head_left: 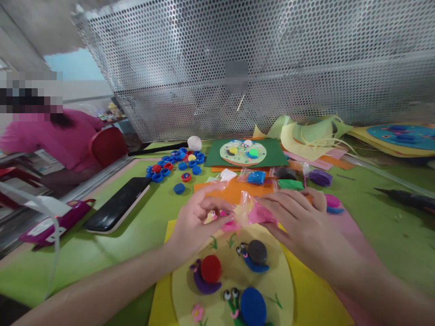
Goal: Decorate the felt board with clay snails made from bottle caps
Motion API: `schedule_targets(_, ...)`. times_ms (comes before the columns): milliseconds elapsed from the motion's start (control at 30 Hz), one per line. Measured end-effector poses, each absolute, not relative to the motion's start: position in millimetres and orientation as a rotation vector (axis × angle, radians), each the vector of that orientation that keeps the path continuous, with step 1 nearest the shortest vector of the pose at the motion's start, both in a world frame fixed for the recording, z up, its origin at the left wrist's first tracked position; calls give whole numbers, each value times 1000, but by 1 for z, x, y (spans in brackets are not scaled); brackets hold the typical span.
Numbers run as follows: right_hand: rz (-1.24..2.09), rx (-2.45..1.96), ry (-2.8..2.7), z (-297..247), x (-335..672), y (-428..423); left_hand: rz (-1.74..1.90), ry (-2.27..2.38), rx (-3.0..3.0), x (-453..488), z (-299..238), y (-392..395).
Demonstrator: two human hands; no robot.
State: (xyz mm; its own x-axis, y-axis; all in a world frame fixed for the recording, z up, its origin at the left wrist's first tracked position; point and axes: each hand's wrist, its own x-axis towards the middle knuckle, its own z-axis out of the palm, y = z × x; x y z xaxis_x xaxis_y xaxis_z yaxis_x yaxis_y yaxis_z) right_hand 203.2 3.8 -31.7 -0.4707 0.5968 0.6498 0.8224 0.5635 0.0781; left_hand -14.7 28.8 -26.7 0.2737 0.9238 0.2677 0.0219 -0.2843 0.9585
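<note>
My left hand (199, 216) and my right hand (299, 222) meet above a yellow craft sheet (306, 299). Both pinch a small clear plastic bag of pink modelling clay (253, 212). On the pale oval (234, 267) below lie three snail figures made from clay and bottle caps: a red cap on a purple body (210, 270), a dark cap on a blue body (255, 254), and a blue cap on a green body (252, 305). A little pink clay flower (197, 311) sits at the lower left of the oval.
Several blue and red bottle caps (176, 164) lie behind a black phone (118, 204). Bags of blue (255, 177), green (290, 184) and purple clay (320, 177) sit on orange paper. A round clay picture on green paper (243, 152), a perforated metal screen (254, 59), a black pen (408, 198). A person in pink (57, 136) sits left.
</note>
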Motion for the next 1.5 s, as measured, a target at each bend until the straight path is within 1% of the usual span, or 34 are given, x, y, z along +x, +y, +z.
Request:
schedule_targets(133,-526,-1097,-2284,-29,200,-2,1182,833,1673,-14,-28,25)
schedule_targets(433,-580,-1057,-2261,-30,198,-1,1143,921,1854,-18,-27,24)
schedule_targets(633,-496,-1038,-2286,-33,196,-4,1110,959,1929,-16,-28,16)
schedule_targets(800,-539,-1002,-2261,-34,194,-6,1039,1044,1941,-18,-29,14)
schedule_targets(1000,-514,-1021,-2259,-36,192,-7,989,1059,1993,-20,-26,12)
schedule_targets(1500,-507,-1023,-2237,-33,191,-7,993,1048,2251,-15,-26,11)
